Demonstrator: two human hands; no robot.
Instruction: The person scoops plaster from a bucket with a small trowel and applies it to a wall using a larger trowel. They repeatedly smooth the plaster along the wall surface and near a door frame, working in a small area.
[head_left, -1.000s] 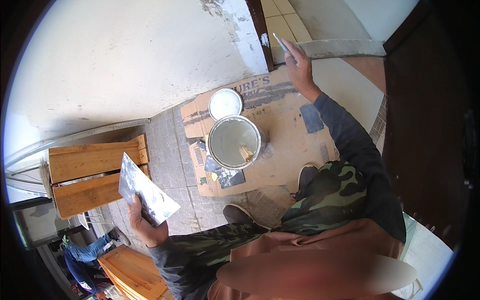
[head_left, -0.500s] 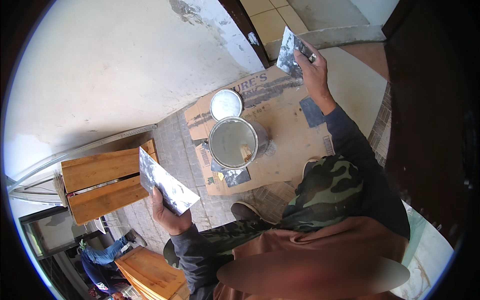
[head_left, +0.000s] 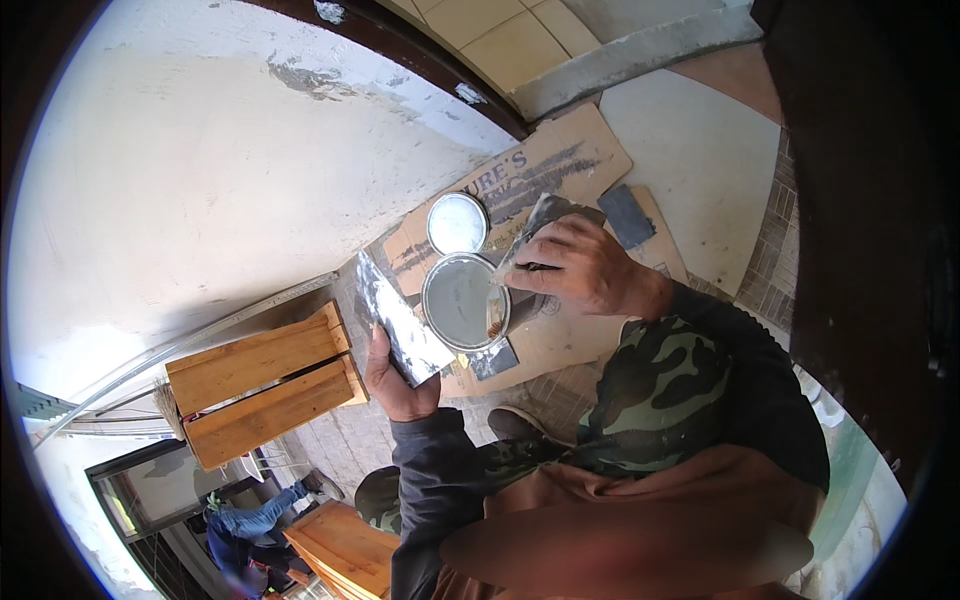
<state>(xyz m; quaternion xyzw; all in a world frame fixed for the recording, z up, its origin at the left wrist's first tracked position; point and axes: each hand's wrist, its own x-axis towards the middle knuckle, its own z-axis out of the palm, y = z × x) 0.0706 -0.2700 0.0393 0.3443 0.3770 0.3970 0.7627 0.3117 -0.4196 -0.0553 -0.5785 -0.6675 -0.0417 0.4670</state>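
Note:
My left hand (head_left: 400,388) grips a thin rectangular plate (head_left: 392,312) smeared with white paste, thumb on its face, just left of an open can. In my right hand (head_left: 590,265) is a second thin flat plate (head_left: 535,228), grey and smeared, tilted above the can's right side; the fingers partly cover it. Between the two plates stands the round metal can (head_left: 455,315), with greyish contents inside. A brush (head_left: 494,310) leans against its inner right wall. The round silvery lid (head_left: 457,223) lies just beyond the can.
Flattened cardboard (head_left: 580,150) lies beneath the can. On it are a dark square sheet (head_left: 627,216) and a smeared sheet (head_left: 495,362). A wooden bench (head_left: 260,375) stands left, by a pale wall (head_left: 230,200). Another person (head_left: 250,525) is at lower left; a doorway opens at top.
My right hand has come down and left from the far right to the can, with its plate turned. My left hand and plate have shifted right, closer to the can. The view has turned slightly.

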